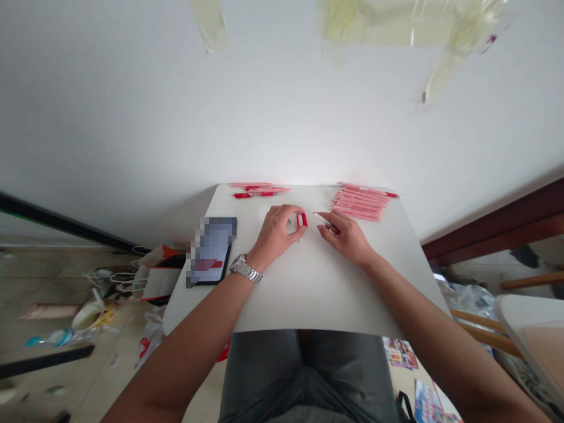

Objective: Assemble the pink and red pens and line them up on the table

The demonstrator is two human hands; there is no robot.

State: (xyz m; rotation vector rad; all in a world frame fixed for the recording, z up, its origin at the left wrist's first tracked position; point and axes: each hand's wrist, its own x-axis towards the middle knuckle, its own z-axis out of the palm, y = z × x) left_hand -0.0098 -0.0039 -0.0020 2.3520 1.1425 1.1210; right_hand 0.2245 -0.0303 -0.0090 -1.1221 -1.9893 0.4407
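Clock face laid on the table (304,288), 12 toward the wall (282,117).

- Left hand (277,225): curled in a C, red piece (304,220) pinched narrowly between thumb and fingertip. Piece is off the palm, near 12. Probably gripped by its ends so the long sides stay in sight. Long axis close to 12–6, leaning slightly toward 11–5. Looks like a small frame or paired strips; too small to tell which, or which end is the front.

- Right hand (350,238): closed narrowly on a slim clear tube (326,222), some red showing near the fingers. Tube at about 1; its free end points to 10 or so, toward the red piece, long axis 10–4. The two are apart, a short gap between. Held far back, likely to leave that tip uncovered.

- Pink pile (359,202): between 1 and 2, beyond the right hand. Pens side by side, axes near 9–3; perhaps bunched for easy reach.

- Loose pens (268,194): at 11, pink and red, also roughly 9–3. Likely set back to give both hands room.

- Tablet (211,249): at 9, partly pixelated, outside the left forearm; probably there to be out of the way.
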